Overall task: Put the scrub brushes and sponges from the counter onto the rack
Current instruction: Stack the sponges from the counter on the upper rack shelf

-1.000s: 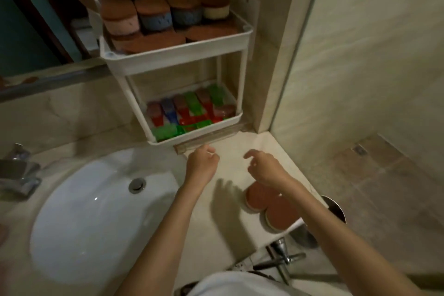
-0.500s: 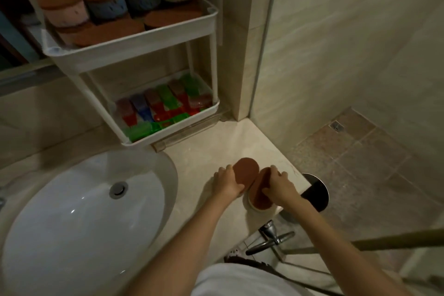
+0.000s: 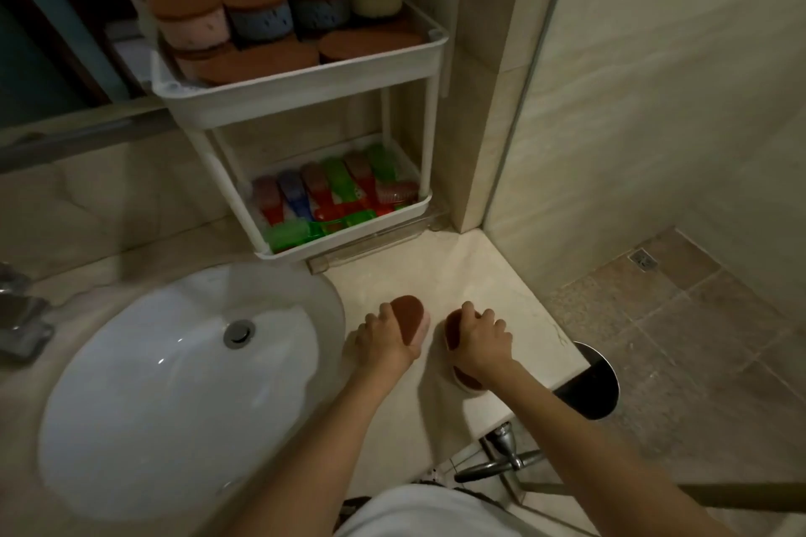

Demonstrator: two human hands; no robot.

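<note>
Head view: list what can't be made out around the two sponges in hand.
- Right sponge: mostly hidden under the right hand.
- Left sponge: lower part covered by the left hand.
- Rack top tier: rear sponges cut off by the frame edge, blurred.

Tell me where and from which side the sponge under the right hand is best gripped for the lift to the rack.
Probably by its pale foam sides, from above. The sponge lies on the counter with its brown scouring face up, so only its edges offer opposing faces. The right hand already covers it from above, fingers curled over the far edge.
</note>
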